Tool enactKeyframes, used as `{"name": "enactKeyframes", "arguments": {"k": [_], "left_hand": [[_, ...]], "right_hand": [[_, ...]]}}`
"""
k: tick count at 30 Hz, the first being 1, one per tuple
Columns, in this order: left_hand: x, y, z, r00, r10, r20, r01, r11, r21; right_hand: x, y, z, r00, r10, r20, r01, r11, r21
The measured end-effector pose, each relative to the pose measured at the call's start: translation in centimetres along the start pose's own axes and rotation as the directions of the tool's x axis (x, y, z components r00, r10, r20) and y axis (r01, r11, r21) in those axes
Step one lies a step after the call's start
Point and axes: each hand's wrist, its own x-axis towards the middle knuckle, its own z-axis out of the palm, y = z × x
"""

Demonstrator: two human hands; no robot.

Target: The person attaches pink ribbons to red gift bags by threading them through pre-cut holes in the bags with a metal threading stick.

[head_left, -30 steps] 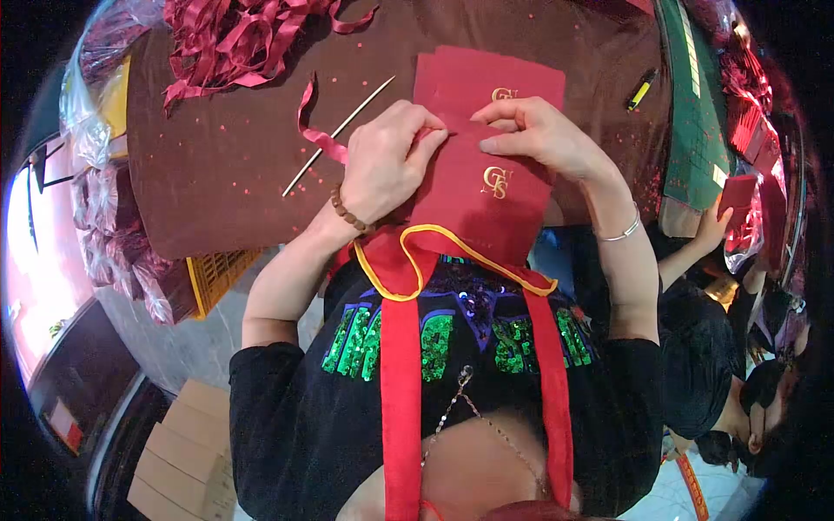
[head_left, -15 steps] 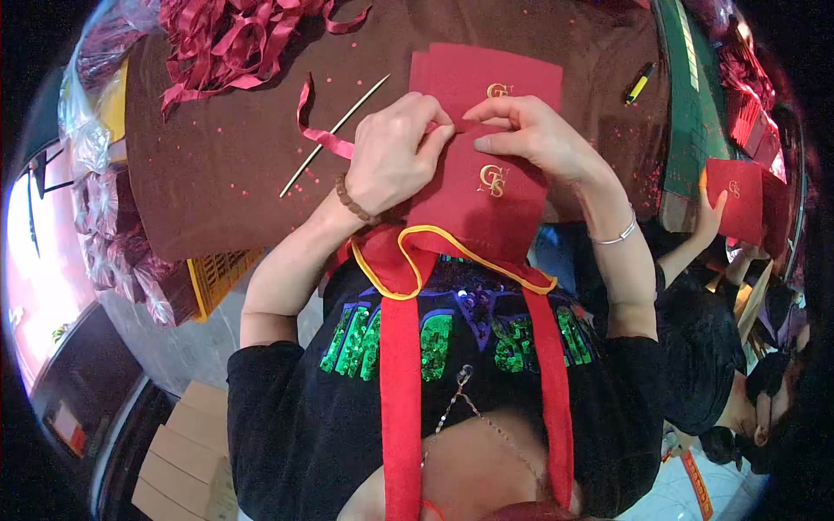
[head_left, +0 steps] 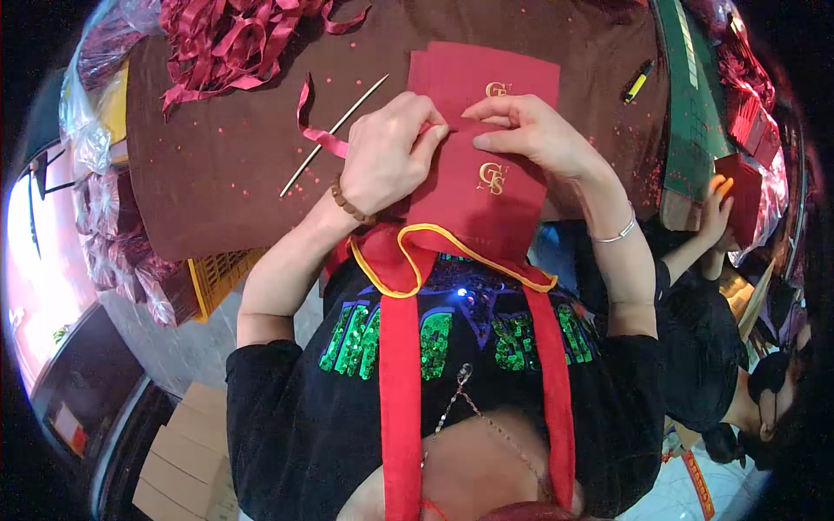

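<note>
My left hand [head_left: 391, 152] and right hand [head_left: 530, 135] both pinch the red pouch [head_left: 482, 204] at its mouth; I'd hold that hem taut and draw the ribbon [head_left: 314, 130] left of it evenly.

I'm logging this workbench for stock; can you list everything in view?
table: one, brown cover, upper view
held pouch: one, red with gold logo, table's near edge
stacked pouches: at least two, red, flat beyond it
ribbon pile: one, dark red, table's far left
thin stick: one, pale, mid-table
loose ribbon: one, dark red, by the stick
marker: one, yellow-black, far right
cutting mat: one, green, right edge
crate: one, yellow, under table
cardboard boxes: several, tan, lower left
co-worker's hand: one, right, on something red
left hand: beaded bracelet, pinching held pouch
right hand: silver bangle, pinching held pouch
</note>
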Motion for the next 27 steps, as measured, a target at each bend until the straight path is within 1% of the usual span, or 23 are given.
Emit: {"name": "enactKeyframes", "arguments": {"k": [5, 7, 11, 14, 16, 17, 19, 23, 25, 27], "left_hand": [[-0.26, -0.07, -0.03, 0.999, -0.023, -0.022, 0.023, 1.000, 0.015], [-0.30, 0.00, 0.18, 0.998, -0.017, -0.058, 0.015, 0.999, -0.039], [-0.21, 0.26, 0.18, 0.998, -0.020, -0.056, 0.018, 0.999, -0.038], [-0.31, 0.14, 0.22, 0.998, -0.021, -0.054, 0.019, 0.999, -0.033], [-0.27, 0.21, 0.17, 0.998, -0.032, -0.048, 0.030, 0.999, -0.043], [-0.25, 0.13, 0.22, 0.998, -0.031, -0.049, 0.029, 0.999, -0.042], [-0.25, -0.05, 0.42, 0.997, -0.008, -0.076, 0.004, 0.999, -0.047], [-0.10, -0.16, 0.47, 0.998, -0.028, -0.064, 0.023, 0.997, -0.076], [-0.10, -0.31, 0.37, 0.998, 0.016, -0.058, -0.019, 0.999, -0.045], [-0.20, -0.24, 0.17, 0.999, 0.005, -0.050, -0.007, 0.999, -0.040]], "right_hand": [[0.10, 0.11, 0.01, 1.000, -0.013, -0.019, 0.013, 1.000, 0.000], [-0.02, -0.26, -0.05, 1.000, 0.016, -0.015, -0.016, 0.999, -0.028], [0.21, -0.09, 0.27, 0.999, 0.015, -0.039, -0.019, 0.997, -0.081], [0.24, -0.08, 0.38, 1.000, 0.001, -0.026, -0.004, 0.995, -0.104], [0.40, 0.19, 0.32, 0.997, -0.074, -0.031, 0.068, 0.985, -0.156], [0.41, 0.08, 0.33, 0.997, -0.076, -0.031, 0.070, 0.985, -0.157], [0.30, -0.18, 0.43, 1.000, -0.007, -0.025, 0.004, 0.992, -0.123], [0.43, -0.14, 0.46, 0.999, -0.014, -0.032, 0.009, 0.987, -0.161], [0.47, 0.08, 0.35, 1.000, -0.004, -0.015, 0.002, 0.988, -0.157], [0.42, 0.11, 0.37, 1.000, -0.018, -0.022, 0.015, 0.988, -0.154]]}}
